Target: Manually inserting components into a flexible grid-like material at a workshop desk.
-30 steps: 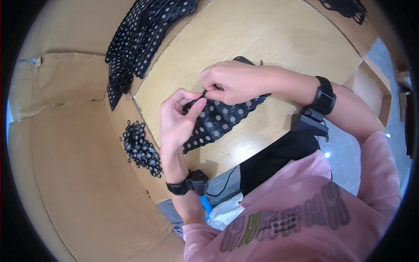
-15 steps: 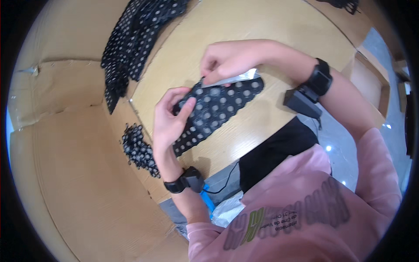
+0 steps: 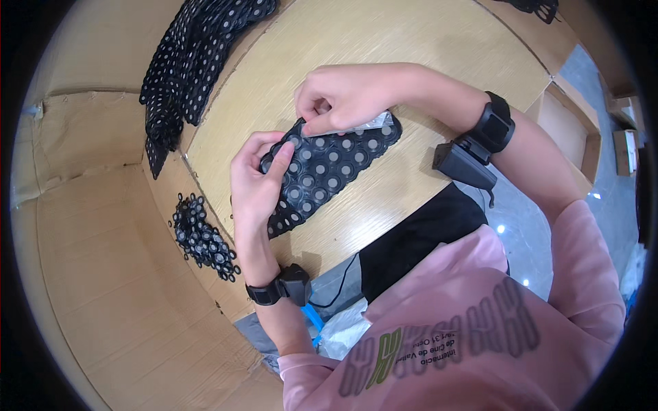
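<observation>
Brown cardboard (image 3: pixel 116 240) walls the far left, creased and bent. Next to it, at the upper left, a large crumpled dotted sheet (image 3: pixel 199 61), black with grey spots, lies along the table's edge. Below it sits a loose pile of small black rings (image 3: pixel 202 240), some with grey centres. Just right of the pile, the left hand (image 3: pixel 259 178) is mostly closed, its thumb on top of the dotted piece (image 3: pixel 325 168) and its fingers curled at the back, gripping the left end. A black wristband (image 3: pixel 277 286) circles that wrist, and a blue strip (image 3: pixel 312 318) shows below the table's edge. The dotted piece, also black with grey spots, slants across the near left part of the pale wooden table (image 3: pixel 439 41). Over its upper edge, close to the left hand, the right hand (image 3: pixel 343 99) is curled, thumb and finger pinched together on that edge; whether they also catch the shiny clear strip (image 3: pixel 377 122) running rightward from them I cannot tell. Farther right come black cloth (image 3: pixel 418 240), a pink shirt (image 3: pixel 445 267), a second wristband (image 3: pixel 495 127), grey floor (image 3: pixel 524 205) and a shallow box (image 3: pixel 565 127).
</observation>
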Tool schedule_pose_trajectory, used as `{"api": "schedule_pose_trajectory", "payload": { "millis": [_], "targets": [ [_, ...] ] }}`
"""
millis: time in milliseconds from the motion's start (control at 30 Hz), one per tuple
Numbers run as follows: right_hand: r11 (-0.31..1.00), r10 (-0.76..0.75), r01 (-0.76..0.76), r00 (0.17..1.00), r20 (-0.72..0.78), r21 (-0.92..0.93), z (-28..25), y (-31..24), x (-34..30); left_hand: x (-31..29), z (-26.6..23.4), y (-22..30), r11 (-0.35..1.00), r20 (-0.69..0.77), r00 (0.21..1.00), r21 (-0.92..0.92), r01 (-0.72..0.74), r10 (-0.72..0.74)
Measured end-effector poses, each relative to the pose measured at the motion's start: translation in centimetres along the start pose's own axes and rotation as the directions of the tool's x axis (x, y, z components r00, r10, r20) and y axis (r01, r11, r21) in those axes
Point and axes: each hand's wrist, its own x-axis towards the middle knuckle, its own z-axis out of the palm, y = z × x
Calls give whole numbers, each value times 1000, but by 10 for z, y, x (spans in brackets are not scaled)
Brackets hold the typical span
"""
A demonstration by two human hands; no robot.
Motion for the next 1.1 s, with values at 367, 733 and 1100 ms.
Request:
{"api": "schedule_pose_trajectory", "payload": {
  "millis": [367, 733, 1100],
  "targets": [
    [986, -55, 42, 995, -78, -158, 13, -4, 4, 0, 5, 4, 992, -78, 991, 75, -106, 111],
    [991, 117, -114, 992, -44, 74, -7, -15, -6, -3, -6, 15, 982, -62, 995, 180, -61, 74],
    [991, 105, -109, 993, 52, 82, -13, -3, -2, 10, 3, 15, 960, 86, 987, 237, -152, 135]
  ]
}}
